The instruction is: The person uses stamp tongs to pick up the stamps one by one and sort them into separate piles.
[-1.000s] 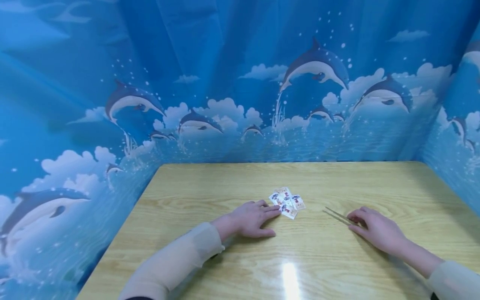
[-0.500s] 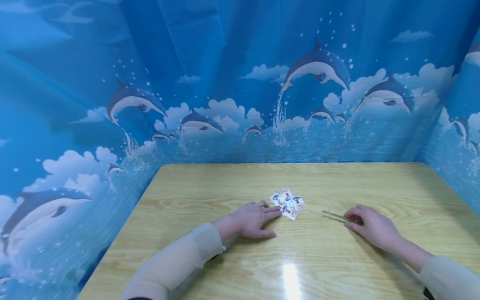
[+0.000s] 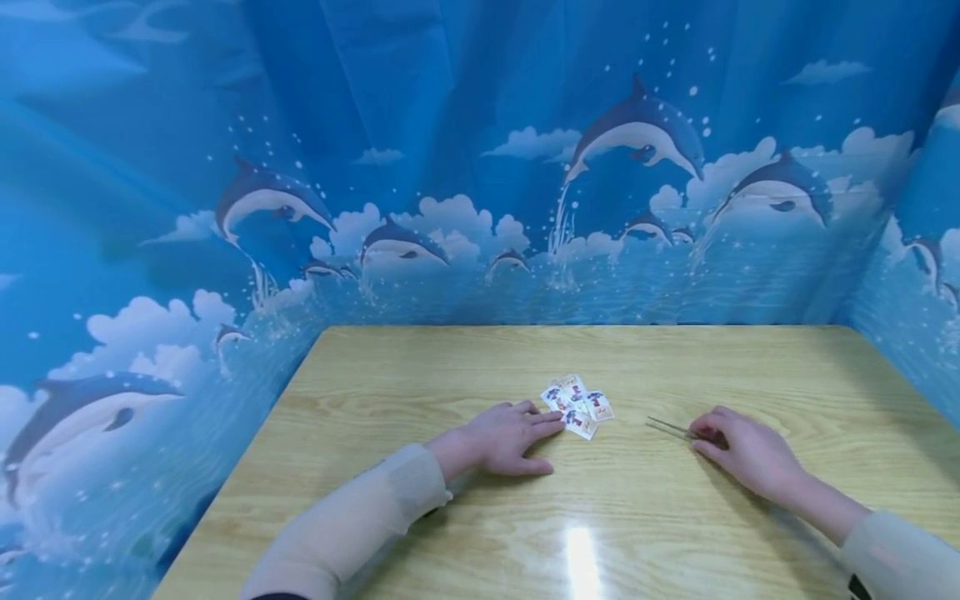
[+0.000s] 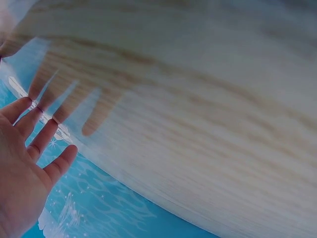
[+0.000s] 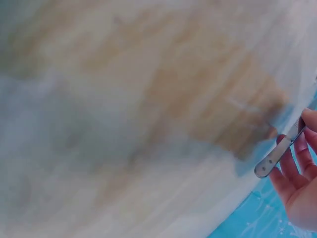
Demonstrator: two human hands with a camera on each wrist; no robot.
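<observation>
Several small printed paper pieces (image 3: 576,405), white-edged and resembling stamps, lie overlapping on the wood-grain table (image 3: 420,367). My left hand (image 3: 510,440) rests palm down beside them with fingers spread, fingertips right at the pile's left edge. In the left wrist view, the left hand (image 4: 25,158) shows straight fingers and grips nothing. Right of the pile, my right hand (image 3: 742,450) pinches metal tweezers (image 3: 667,427) between thumb and fingers, tips pointing left towards the papers with a narrow gap between them. The right wrist view shows the rounded back end of the tweezers (image 5: 272,158).
A blue curtain (image 3: 465,167) printed with dolphins and clouds hangs behind the table and along both sides. Bright light glares (image 3: 581,562) off the tabletop near the front. Between the pile and the tweezers lies a short stretch of tabletop.
My right hand has shifted slightly left, and the tweezers have turned a little, with their prongs now closer together. The left hand and the paper pieces have stayed in place.
</observation>
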